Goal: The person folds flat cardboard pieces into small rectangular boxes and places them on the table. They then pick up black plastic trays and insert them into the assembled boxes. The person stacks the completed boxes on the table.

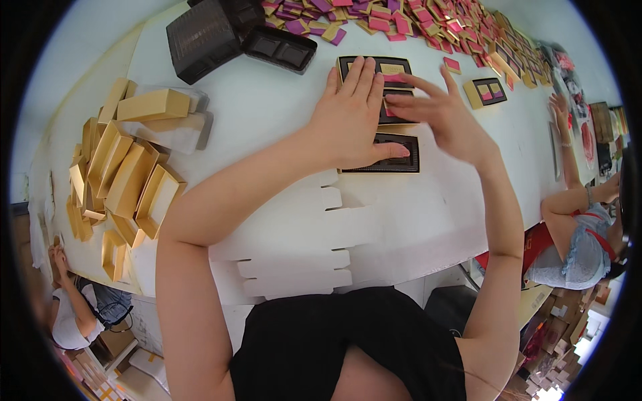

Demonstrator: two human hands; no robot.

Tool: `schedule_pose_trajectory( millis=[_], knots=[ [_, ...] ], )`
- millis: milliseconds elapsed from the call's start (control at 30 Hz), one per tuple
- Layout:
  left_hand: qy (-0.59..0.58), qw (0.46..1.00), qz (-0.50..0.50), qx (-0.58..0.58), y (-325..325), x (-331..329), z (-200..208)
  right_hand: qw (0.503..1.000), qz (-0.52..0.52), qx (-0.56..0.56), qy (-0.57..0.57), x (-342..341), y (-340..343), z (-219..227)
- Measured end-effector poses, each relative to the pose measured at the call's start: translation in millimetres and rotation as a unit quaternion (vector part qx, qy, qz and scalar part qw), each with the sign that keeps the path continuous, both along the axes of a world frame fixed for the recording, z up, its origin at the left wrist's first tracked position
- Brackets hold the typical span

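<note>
Three gold boxes with dark plastic inserts stand in a column in front of me. My left hand (354, 110) lies over them with fingers stretched out flat; its thumb reaches over the insert of the nearest box (398, 162). In the farthest box (401, 63) a gold and a pink piece show beside the fingers. The middle box (400, 119) is largely covered by both hands. My right hand (445, 113), slightly blurred, hovers at the right side of the boxes with its fingers apart. Nothing shows in its grasp, and whether its fingertips touch a piece I cannot tell.
Empty gold box sleeves (124, 174) are heaped at the left. Black plastic trays (204, 40) are stacked at the far left, with a loose one (279, 48) beside them. Many pink, purple and gold pieces (401, 20) cover the back. A filled box (486, 92) stands right; other people work at both sides.
</note>
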State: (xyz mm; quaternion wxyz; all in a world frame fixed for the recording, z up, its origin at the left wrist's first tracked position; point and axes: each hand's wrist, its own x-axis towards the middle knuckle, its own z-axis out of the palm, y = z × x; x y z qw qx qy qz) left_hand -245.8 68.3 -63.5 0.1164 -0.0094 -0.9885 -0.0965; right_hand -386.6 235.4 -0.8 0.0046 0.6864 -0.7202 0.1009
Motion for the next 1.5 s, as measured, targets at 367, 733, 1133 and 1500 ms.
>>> schedule_pose_trajectory(
  millis=[367, 733, 1133, 1500],
  knots=[
    [-0.025, 0.992, -0.122, -0.030, 4.0, 20.9, 13.4, 0.994, -0.037, -0.100, 0.020, -60.7, -179.6, -63.2],
    [0.139, 0.963, -0.164, -0.161, 42.6, 29.1, 3.3, 0.966, -0.182, -0.105, -0.150, -0.6, -59.7, -10.5],
    [0.190, 0.963, -0.161, -0.104, 44.1, 25.7, -8.9, 0.999, 0.002, -0.007, -0.036, 12.1, -9.5, -27.1],
    [0.074, 0.995, -0.039, -0.061, 27.7, 16.3, 4.1, 0.983, -0.082, -0.155, 0.047, -148.3, -122.5, -60.7]
  ],
)
